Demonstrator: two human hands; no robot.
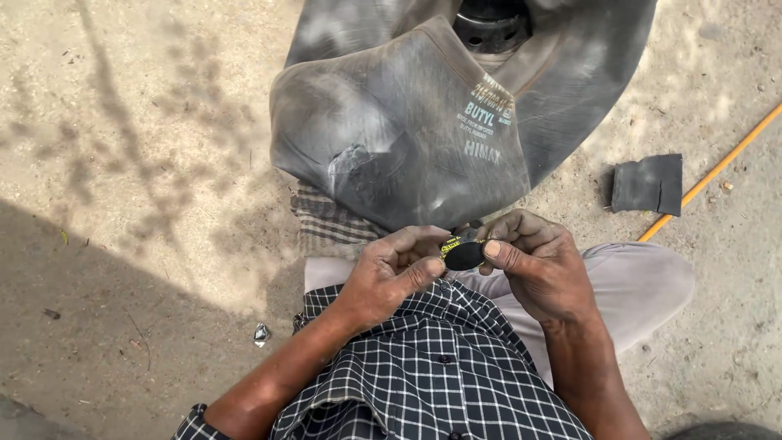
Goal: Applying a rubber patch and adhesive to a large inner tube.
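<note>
Both hands meet on a small black oval patch point(464, 256) with a yellow-edged backing, held just above the person's lap. The right hand point(539, 262) pinches it from the side, thumb flat across the near edge and fingers curled over the far edge. The left hand point(393, 273) closes on its other end, thumb tip pressed under the yellow edge and index finger bent down over the top. Both wrists angle inward, and the forearms run back toward the bottom of the view, the left one ending in a checked cuff.

Fingers cover much of the patch, so its full outline cannot be made out. Just beyond the grip lies a large black inner tube point(407, 130), folded and cut off at the top edge. Beneath its near edge a striped cloth point(326, 224) shows partly. Farther right of the grip, a dark square rubber piece point(648, 184) lies on the sandy ground beside an orange rod point(717, 171).
</note>
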